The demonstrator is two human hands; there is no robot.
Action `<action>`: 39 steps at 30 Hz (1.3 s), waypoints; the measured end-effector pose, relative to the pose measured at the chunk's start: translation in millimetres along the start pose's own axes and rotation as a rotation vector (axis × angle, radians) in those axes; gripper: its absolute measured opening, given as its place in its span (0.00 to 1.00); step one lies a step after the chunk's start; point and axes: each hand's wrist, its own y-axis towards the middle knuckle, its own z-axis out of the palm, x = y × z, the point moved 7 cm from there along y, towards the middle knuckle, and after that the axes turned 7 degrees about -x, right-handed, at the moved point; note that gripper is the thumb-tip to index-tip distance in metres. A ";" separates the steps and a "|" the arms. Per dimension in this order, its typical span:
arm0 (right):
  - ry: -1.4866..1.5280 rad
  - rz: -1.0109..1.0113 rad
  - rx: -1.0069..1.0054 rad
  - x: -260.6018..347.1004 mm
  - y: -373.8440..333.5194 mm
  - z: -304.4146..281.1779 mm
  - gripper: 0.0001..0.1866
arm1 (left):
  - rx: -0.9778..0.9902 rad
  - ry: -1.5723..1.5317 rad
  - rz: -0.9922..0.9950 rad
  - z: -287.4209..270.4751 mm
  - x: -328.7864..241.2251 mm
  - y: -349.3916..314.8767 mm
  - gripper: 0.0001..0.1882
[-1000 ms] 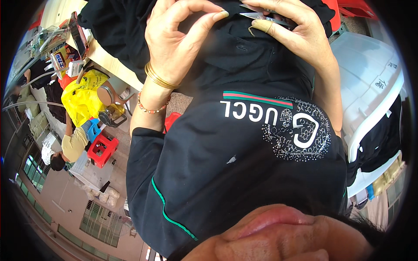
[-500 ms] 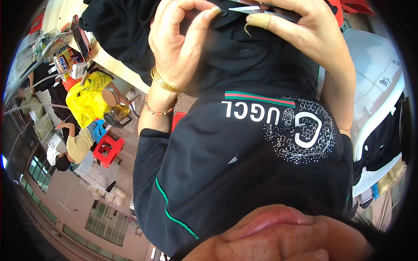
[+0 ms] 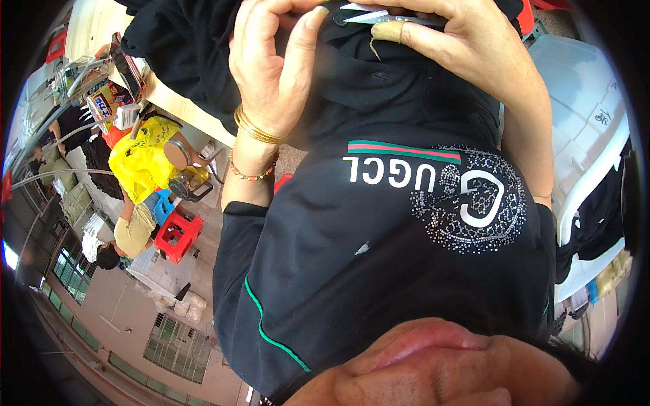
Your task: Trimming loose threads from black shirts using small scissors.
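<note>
A black garment [image 3: 379, 95] is spread over my lap and under both hands. At the top edge of the view my left hand [image 3: 274, 64] is closed, thumb against fingers, on the garment's cloth; the fingertips are partly cut off. Beside it a small dark button [image 3: 340, 20] sits on the cloth. My right hand [image 3: 467, 47] grips small scissors [image 3: 369, 17], whose pale blades are parted and point left at the button. A tan wrapping [image 3: 387, 31] with a loose tail covers the right thumb tip.
A pale wooden table [image 3: 183, 98] lies to the left, with a yellow plastic bag [image 3: 142, 159] and a lidded jar [image 3: 186, 186] beyond it. A red stool [image 3: 177, 237] and a seated co-worker [image 3: 132, 230] are farther left. On the right stands a translucent plastic bin [image 3: 569, 101].
The scissors have shifted a little left with my right hand, and their blade tips now reach the button. My left hand has moved slightly up and left.
</note>
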 end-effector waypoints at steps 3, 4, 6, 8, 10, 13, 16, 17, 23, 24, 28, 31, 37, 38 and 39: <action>0.020 0.085 0.026 -7.1 -2.6 1.0 0.17 | 0.062 0.146 0.085 0.1 -11.7 4.5 0.10; 0.045 0.076 0.009 -8.3 -3.4 0.6 0.17 | 0.103 0.232 0.166 1.9 -17.7 5.0 0.12; 0.068 0.068 -0.007 -10.7 -4.8 0.6 0.17 | 0.119 0.228 0.119 2.0 -17.7 6.9 0.14; 0.087 0.034 -0.006 -9.7 -4.8 2.9 0.17 | 0.150 0.277 0.151 2.7 -20.9 5.7 0.14; 0.071 0.025 -0.009 -10.1 -5.2 5.1 0.17 | 0.171 0.271 0.148 2.7 -17.9 6.3 0.13; 0.061 0.011 -0.015 -14.3 -7.3 7.0 0.18 | 0.213 0.237 0.046 6.8 -28.4 13.7 0.11; 0.078 0.011 -0.021 -17.3 -9.0 7.8 0.18 | 0.223 0.204 -0.033 7.2 -25.5 14.7 0.10; 0.089 0.018 -0.025 -17.3 -9.2 8.0 0.19 | 0.215 0.203 -0.009 6.4 -24.6 14.2 0.11; 0.134 0.004 -0.032 -17.6 -9.6 8.8 0.20 | -0.150 -0.667 0.220 13.7 10.3 0.7 0.10; 0.132 0.005 -0.032 -18.4 -9.9 9.0 0.20 | -0.152 -0.670 0.220 16.3 11.0 1.2 0.10; 0.159 -0.020 -0.046 -18.4 -9.5 11.3 0.20 | -0.173 -0.684 0.244 13.4 13.3 -2.3 0.09; 0.167 -0.025 -0.056 -18.8 -10.1 11.9 0.20 | -0.172 -0.642 0.245 15.1 13.2 -1.2 0.09; 0.132 -0.054 -0.087 -14.8 -10.2 12.2 0.19 | -0.212 -0.664 0.280 17.4 10.4 1.4 0.09; 0.152 -0.050 -0.103 -14.5 -10.3 12.1 0.19 | -0.219 -0.661 0.289 17.3 10.3 1.5 0.09; 0.152 -0.051 -0.103 -14.1 -9.7 12.5 0.19 | -0.219 -0.660 0.289 17.3 10.5 1.7 0.09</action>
